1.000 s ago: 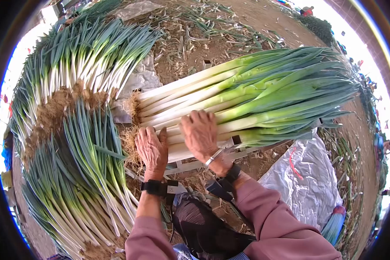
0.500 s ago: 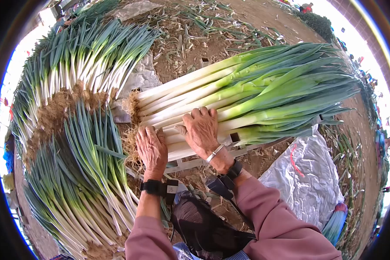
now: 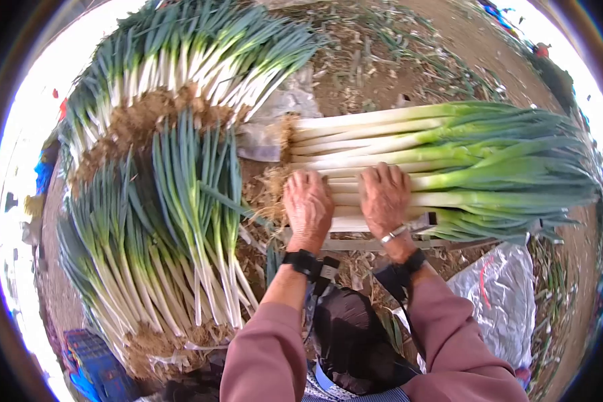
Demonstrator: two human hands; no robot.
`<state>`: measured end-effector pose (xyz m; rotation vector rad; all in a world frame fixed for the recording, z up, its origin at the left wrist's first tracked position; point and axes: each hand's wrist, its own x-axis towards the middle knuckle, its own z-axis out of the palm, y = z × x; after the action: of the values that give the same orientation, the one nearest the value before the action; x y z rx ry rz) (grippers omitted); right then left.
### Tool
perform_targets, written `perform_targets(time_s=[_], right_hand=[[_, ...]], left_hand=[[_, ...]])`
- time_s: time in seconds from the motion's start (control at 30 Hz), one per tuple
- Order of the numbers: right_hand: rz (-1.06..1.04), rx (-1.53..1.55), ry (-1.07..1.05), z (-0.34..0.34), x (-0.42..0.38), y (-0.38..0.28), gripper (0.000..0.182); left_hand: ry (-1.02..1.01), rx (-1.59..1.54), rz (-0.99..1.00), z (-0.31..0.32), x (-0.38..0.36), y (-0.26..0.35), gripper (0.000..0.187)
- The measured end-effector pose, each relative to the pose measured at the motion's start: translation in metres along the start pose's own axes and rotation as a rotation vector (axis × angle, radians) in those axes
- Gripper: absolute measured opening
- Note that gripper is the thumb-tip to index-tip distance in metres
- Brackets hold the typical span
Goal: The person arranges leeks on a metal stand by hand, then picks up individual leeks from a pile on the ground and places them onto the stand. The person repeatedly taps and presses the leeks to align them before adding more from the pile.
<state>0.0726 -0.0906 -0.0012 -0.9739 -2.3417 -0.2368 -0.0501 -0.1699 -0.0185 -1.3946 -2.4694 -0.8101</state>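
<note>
A wide layer of leeks point(image 3: 382, 144) lies crosswise before me, roots at the left and green leaves at the right. On the white stalks near the roots rests my left hand point(image 3: 308, 206), its fingers bent over the near stalks. A little to its right my right hand point(image 3: 384, 199), slightly blurred, lies over the same stalks, with its fingers curled down onto them. The fingertips press at the stalks, and neither palm's underside shows. A metal frame point(image 3: 355, 245) runs under the leeks' near edge.
Upright rows of leeks point(image 3: 201, 60) stand at the upper left, with another heap of leeks point(image 3: 147, 254) at the lower left. A silvery sheet point(image 3: 499, 295) lies at the lower right. Leaf scraps point(image 3: 409, 53) litter the ground beyond. A blue patterned bag point(image 3: 100, 365) sits at the bottom left.
The view has turned, so the scene sits further right and the leeks lie more level. My right hand has moved slightly away from my left hand along the stalks.
</note>
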Motion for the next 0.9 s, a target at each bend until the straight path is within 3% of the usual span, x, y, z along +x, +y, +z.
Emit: perform_targets(time_s=[0.03,0.07,0.13,0.27,0.4,0.53,0.6,0.63,0.77,0.9], right_hand=[[-0.034,-0.065,0.035,0.007,-0.008,0.000,0.014],[-0.073,-0.115,0.061,0.018,-0.018,-0.002,0.015],[-0.105,-0.162,0.197,0.030,-0.024,-0.001,0.015],[-0.115,-0.092,0.028,0.017,-0.015,0.001,0.013],[-0.180,-0.103,0.164,0.020,-0.017,0.003,0.015],[-0.143,-0.135,0.034,0.017,-0.018,0.003,0.016],[-0.130,-0.189,0.109,0.021,-0.017,0.002,0.014],[-0.118,-0.205,0.094,0.021,-0.017,0.001,0.012],[-0.143,-0.233,0.101,0.028,-0.021,0.014,0.016],[-0.167,-0.240,0.088,0.031,-0.025,0.025,0.019]], left_hand=[[-0.008,-0.032,-0.045,0.001,-0.001,0.002,0.017],[0.104,-0.006,0.030,0.012,-0.007,-0.005,0.019],[0.030,-0.034,-0.020,0.004,-0.005,-0.003,0.023],[-0.012,-0.129,-0.076,0.001,-0.001,-0.003,0.020],[0.181,-0.309,0.088,-0.014,-0.019,-0.025,0.024],[0.251,-0.305,-0.142,-0.058,-0.074,-0.109,0.031],[0.242,-0.287,-0.503,-0.056,-0.123,-0.180,0.024],[0.352,-0.283,-0.613,-0.046,-0.148,-0.216,0.017],[0.164,-0.033,-0.848,-0.031,-0.203,-0.311,0.022],[-0.034,0.060,-1.007,0.001,-0.215,-0.351,0.036]])
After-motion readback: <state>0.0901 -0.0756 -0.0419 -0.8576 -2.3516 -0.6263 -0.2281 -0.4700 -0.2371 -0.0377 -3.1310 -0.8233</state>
